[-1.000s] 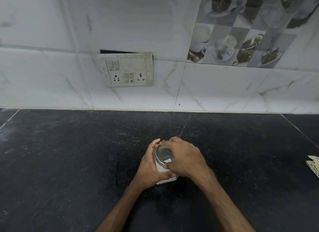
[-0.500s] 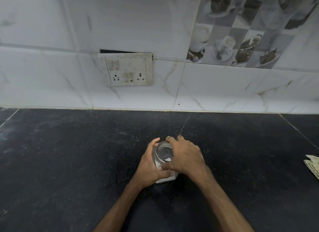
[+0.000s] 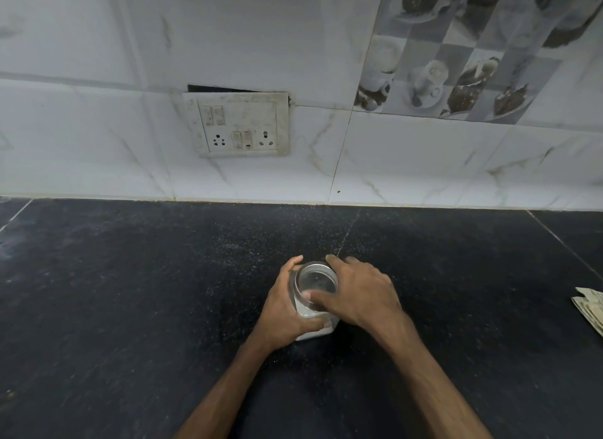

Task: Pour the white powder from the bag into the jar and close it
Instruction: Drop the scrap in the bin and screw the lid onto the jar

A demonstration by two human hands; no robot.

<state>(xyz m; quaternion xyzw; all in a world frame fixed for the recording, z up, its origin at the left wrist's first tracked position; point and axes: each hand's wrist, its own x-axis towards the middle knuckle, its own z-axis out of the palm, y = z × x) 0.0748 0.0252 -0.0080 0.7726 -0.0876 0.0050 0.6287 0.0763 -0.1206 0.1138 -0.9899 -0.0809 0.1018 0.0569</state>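
Two bare forearms, no sleeves visible. Left hand (image 3: 287, 311) and right hand (image 3: 362, 295): no rings, watch, or gloves.

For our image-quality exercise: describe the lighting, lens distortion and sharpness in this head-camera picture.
Head view: dim, soft light with no hard shadows; a faint sheen on the lid; wide-angle bending curves the counter edge and wall tiles; both hands and the jar are sharp.

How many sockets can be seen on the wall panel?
2. One socket is at the lower left of the switch panel, the other socket at its lower right. None seems hidden.
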